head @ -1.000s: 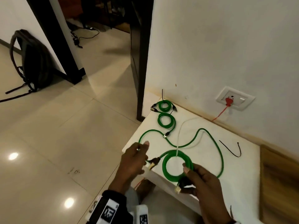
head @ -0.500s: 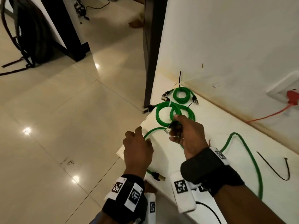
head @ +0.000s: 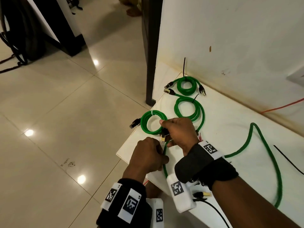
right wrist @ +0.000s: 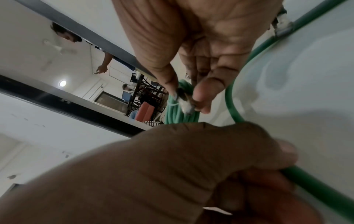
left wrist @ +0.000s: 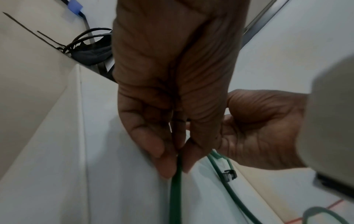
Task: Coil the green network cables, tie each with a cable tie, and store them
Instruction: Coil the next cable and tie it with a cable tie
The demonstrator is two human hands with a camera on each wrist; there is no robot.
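Two tied green coils lie at the white table's far corner, the farther coil (head: 186, 86) and the nearer coil (head: 189, 109). A third coil (head: 152, 122) (right wrist: 180, 112) with a white tie hangs at the table's left edge. My right hand (head: 177, 130) (right wrist: 187, 103) holds it, pinching its connector (head: 162, 138) (right wrist: 184, 104) between thumb and finger. Just in front, my left hand (head: 148, 157) (left wrist: 172, 166) grips a loose green cable (head: 165, 155) (left wrist: 176, 189) that snakes off to the right (head: 256, 137).
A loose black cable tie (head: 287, 158) lies on the table (head: 230, 120) at the right. The wall (head: 230, 38) runs along its back edge, with an orange wire (head: 283, 106). Left of the table is tiled floor (head: 65, 120), a dark door frame (head: 148, 55) and a backpack (head: 21, 35).
My right hand carried the white-tied coil from the table's front to its left edge beside the other coils. My left hand let go of a connector and took hold of the loose cable.
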